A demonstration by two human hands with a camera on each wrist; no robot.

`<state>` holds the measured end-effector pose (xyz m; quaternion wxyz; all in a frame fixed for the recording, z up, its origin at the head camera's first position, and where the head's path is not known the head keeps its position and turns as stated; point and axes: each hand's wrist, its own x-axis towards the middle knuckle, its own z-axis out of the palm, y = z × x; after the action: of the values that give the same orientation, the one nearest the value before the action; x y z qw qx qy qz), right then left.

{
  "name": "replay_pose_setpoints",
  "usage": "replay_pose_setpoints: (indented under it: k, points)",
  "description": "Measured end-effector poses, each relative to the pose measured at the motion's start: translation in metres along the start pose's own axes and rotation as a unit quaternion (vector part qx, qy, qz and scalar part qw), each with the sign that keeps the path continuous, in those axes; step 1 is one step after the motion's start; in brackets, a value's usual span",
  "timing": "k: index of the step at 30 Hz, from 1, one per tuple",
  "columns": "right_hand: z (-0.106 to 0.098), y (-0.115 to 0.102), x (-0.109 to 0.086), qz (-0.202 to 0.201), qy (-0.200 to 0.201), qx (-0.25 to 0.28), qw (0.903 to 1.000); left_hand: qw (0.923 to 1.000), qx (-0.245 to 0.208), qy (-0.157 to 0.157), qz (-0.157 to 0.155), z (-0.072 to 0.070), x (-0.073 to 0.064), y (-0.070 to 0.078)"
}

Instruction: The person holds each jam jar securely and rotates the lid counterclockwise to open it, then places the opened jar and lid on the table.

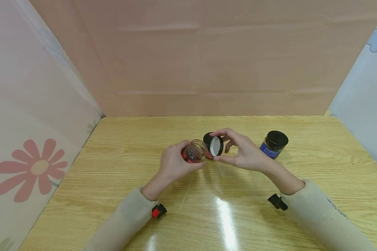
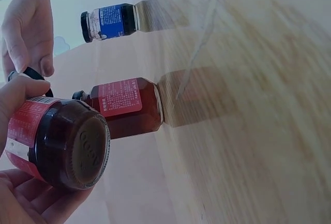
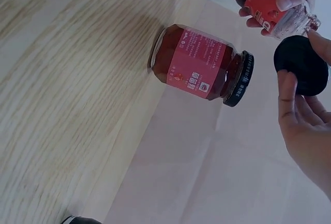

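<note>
My left hand [image 1: 176,160] grips a glass jam jar [image 2: 67,141] with a red label, held up off the table and tilted, its mouth uncovered. Dark contents show low in the jar. Close beside that mouth, my right hand [image 1: 243,151] pinches a black lid [image 3: 301,64] by its edge between fingers and thumb. The lid's white inner face is turned toward the jar in the head view. A second jam jar [image 3: 199,63], red-labelled and capped in black, stands on the table just behind the hands. In the head view the lid and left-hand jar partly cover it.
To the right stands a capped jar [image 1: 274,144] with a blue label and black lid. All of it is on a wooden table [image 1: 119,139] backed by a pinkish panel [image 1: 201,62]. A wall with a red flower print [image 1: 31,167] is on the left.
</note>
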<state>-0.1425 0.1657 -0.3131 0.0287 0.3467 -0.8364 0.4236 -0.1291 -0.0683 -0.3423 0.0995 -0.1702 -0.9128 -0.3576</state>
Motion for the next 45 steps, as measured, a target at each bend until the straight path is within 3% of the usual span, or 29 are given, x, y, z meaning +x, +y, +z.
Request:
replay_pose_setpoints:
  k: [34,45]
  points:
    - [0.003,0.005,-0.0019,0.003,-0.017,0.014,0.9998,0.9998,-0.008,0.008,0.014,0.0016,0.0002,0.0013]
    - [0.0062,0.0054,-0.0022,0.033,-0.016,0.037,0.9986,0.9999,-0.011,0.002,-0.008,0.0021,-0.0011,-0.0002]
